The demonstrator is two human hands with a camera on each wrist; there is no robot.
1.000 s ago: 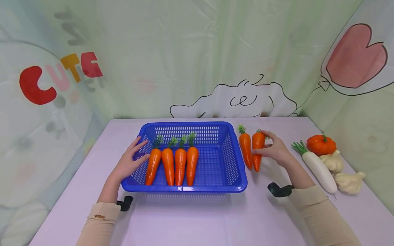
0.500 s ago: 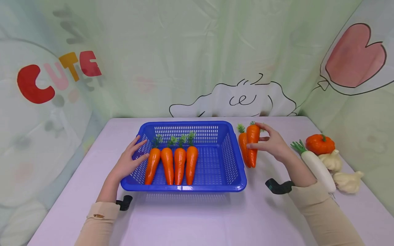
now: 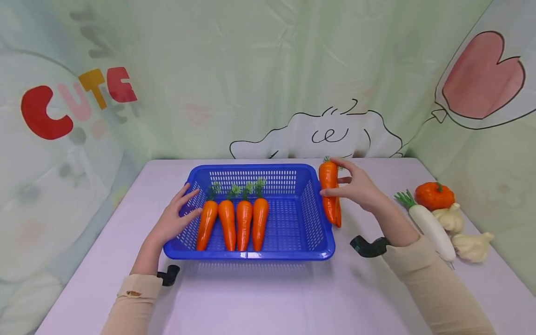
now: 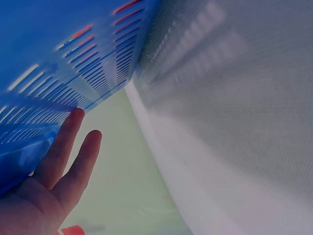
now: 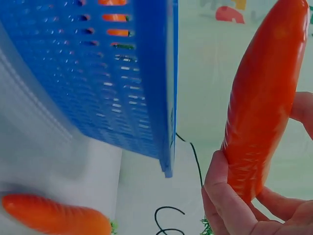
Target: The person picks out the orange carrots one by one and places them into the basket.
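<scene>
My right hand (image 3: 356,186) pinches an orange carrot (image 3: 328,181) with a green top and holds it up beside the right rim of a blue plastic basket (image 3: 251,255). Thumb and fingers stand on opposite sides of the carrot (image 5: 261,98) in the right wrist view. Another carrot (image 5: 56,215) lies on the table outside the basket, mostly hidden behind the held one in the head view. My left hand (image 3: 172,221) holds the basket's left rim; in the left wrist view two fingers (image 4: 73,129) extend along the outer wall (image 4: 73,83). Several carrots (image 3: 226,225) lie side by side in the basket's left half.
To the right on the table (image 3: 259,298) lie a white radish (image 3: 433,231) with green leaves, an orange pumpkin (image 3: 434,196) and two garlic bulbs (image 3: 473,246). A printed curtain (image 3: 259,83) hangs behind the table.
My right hand has lifted the carrot off the table and carried it left to the basket's right rim, over the other carrot. The left hand stays at the left rim.
</scene>
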